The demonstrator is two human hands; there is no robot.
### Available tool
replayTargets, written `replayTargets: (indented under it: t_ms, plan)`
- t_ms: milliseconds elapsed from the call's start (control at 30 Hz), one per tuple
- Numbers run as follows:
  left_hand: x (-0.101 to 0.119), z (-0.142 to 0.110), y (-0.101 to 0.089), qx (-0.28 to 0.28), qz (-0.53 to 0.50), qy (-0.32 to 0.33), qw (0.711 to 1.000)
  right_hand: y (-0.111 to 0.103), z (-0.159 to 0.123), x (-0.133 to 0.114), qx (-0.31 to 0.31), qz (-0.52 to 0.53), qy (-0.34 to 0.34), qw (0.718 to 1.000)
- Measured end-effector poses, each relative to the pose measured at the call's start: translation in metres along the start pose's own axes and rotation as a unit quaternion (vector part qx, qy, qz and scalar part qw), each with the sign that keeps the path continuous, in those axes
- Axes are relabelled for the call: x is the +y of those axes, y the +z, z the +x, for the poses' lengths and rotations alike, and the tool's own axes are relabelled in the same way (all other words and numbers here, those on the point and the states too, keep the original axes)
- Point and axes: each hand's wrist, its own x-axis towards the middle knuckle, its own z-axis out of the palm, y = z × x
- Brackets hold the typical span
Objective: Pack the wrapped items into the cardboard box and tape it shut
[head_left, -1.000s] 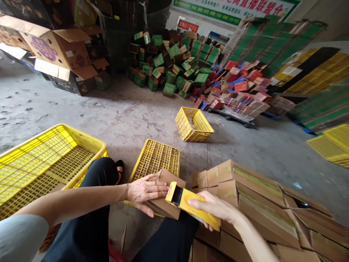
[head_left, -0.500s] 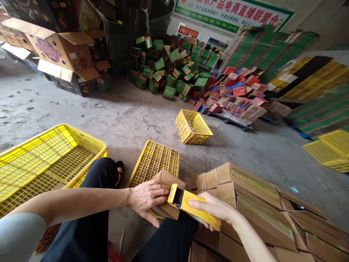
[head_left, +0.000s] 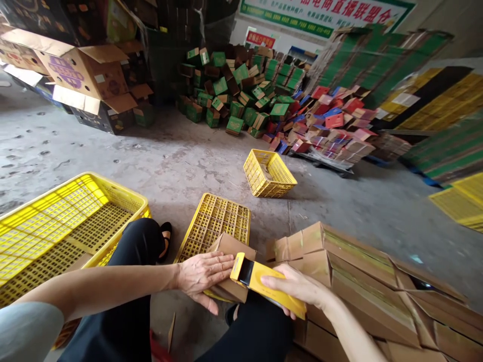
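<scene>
A small brown cardboard box [head_left: 237, 245] rests on an upturned yellow crate [head_left: 217, 213] in front of my knees. My left hand [head_left: 206, 274] lies flat across the box's top, fingers stretched out together and thumb apart. My right hand [head_left: 289, 286] is wrapped round a yellow carton stapler [head_left: 260, 279], its head reaching over the box top close to my left fingertips. Whether the head touches the cardboard I cannot tell. Part of the box is hidden under my hand and the stapler.
Stacked brown boxes [head_left: 370, 281] stand at my right. A large yellow crate [head_left: 147, 203] is at my left, and a smaller yellow basket [head_left: 269, 173] sits ahead on the floor. Farther back lie piles of green boxes [head_left: 234, 125] and red boxes [head_left: 334, 120].
My left fingers have flattened and straightened on the box. The stapler has hardly moved. My right knee has shifted to the right, and the view has tilted slightly.
</scene>
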Motion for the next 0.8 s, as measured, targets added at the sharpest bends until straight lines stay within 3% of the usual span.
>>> replayTargets:
  t_ms: [500, 800]
  plan:
    - [-0.006, -0.004, 0.008, 0.006, 0.009, 0.011, 1.000, -0.003, -0.012, 0.011, -0.011, 0.000, -0.014, 1.000]
    - [0.012, 0.008, -0.010, -0.001, 0.028, -0.011, 1.000, 0.002, -0.015, 0.014, 0.043, 0.012, -0.016, 0.999]
